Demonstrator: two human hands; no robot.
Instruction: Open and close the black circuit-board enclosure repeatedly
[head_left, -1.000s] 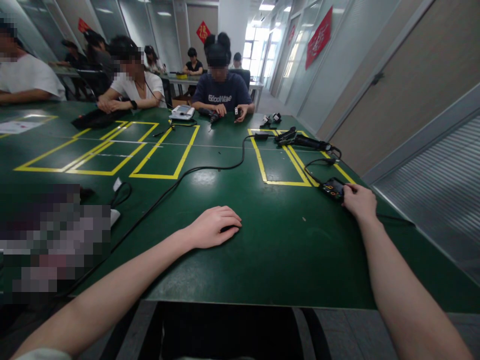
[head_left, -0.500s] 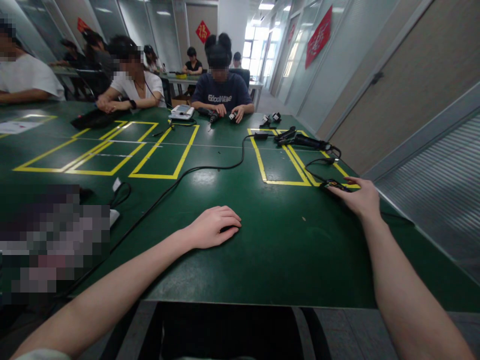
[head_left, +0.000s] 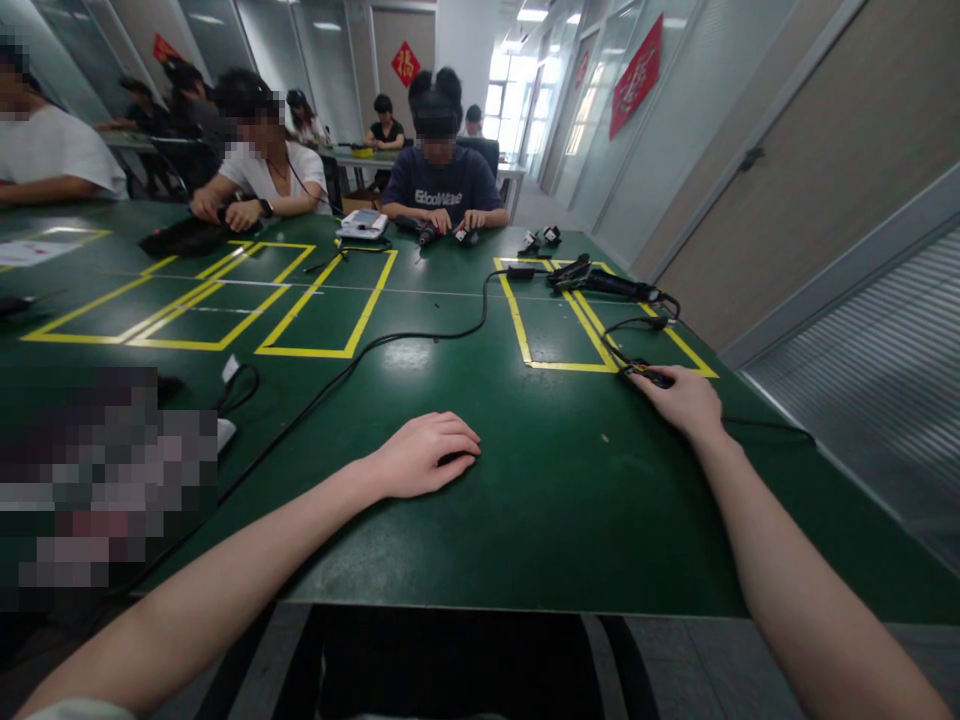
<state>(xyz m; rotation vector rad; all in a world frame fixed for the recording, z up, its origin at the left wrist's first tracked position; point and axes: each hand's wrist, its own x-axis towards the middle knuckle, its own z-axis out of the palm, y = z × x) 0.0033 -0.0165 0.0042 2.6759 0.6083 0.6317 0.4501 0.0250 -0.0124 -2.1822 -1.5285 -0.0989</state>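
Right hand (head_left: 676,392): closed on a black handheld device (head_left: 654,374), thumb along its near side, fingers over the far side and mostly hidden. The device sits at the near end of a yellow tape outline (head_left: 574,367), on the right of the green tabletop (head_left: 540,520). Seen almost edge-on; its face cannot be read. Whether it touches the surface or is slightly lifted, cannot tell.

Left hand (head_left: 429,455): palm down on the tabletop, holding nothing. Fingers lie together, loosely bent; thumb a little apart from them. Well away from the device.

Around the device: a black lead (head_left: 604,345) loops up from its left end toward a dark connector (head_left: 659,323). Just beyond, a long black tool (head_left: 611,284) lies across the tape, a small inline box (head_left: 521,271) off its left end. A long black cord (head_left: 390,340) runs from the box toward the near left.

Step in hand, as judged: positioning the device, one-handed; the left takes no part. Any further shift seems to call for a secure pinch, slack kept in the loop, and the underside level with the surface before letting go. The short lead looks like the likeliest snag.
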